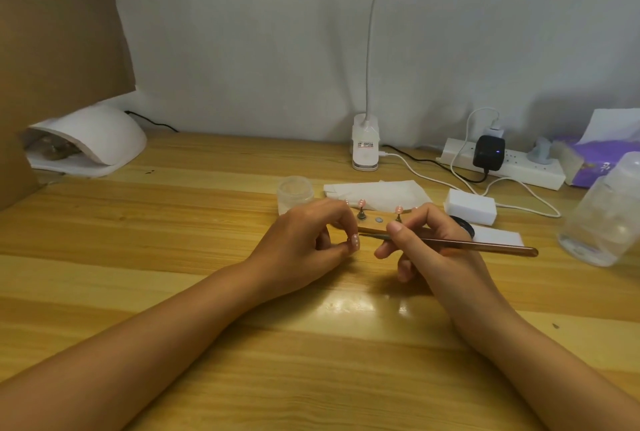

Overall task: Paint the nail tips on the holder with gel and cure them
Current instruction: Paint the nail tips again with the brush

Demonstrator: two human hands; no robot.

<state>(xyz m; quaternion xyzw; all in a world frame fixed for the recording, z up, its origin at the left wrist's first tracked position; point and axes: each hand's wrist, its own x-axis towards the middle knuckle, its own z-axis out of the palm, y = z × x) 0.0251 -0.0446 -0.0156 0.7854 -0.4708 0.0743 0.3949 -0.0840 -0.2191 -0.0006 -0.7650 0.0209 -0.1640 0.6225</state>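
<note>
Though behind left hand point(299, 236), holder point(379, 221); jar point(295, 191)

Holder point(379, 221) ends hidden; brush point(485, 246) tip tiny; rt bottle point(602, 215) blurry.

Left hand point(304, 236) pinches nail tip point(355, 242); right hand point(437, 244) grips brush point(491, 247).

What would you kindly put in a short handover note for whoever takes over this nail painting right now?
Left hand: pinches one nail tip, lifted off the holder.
Right hand: grips the brush, its point close to that tip.
The holder lies just behind the hands, with other tips standing on it. The curing lamp sits far left.
Done: the held tip shows pink with white dots.
Left: finish it, return it, then cure; whether the others are finished is unclear.
</note>
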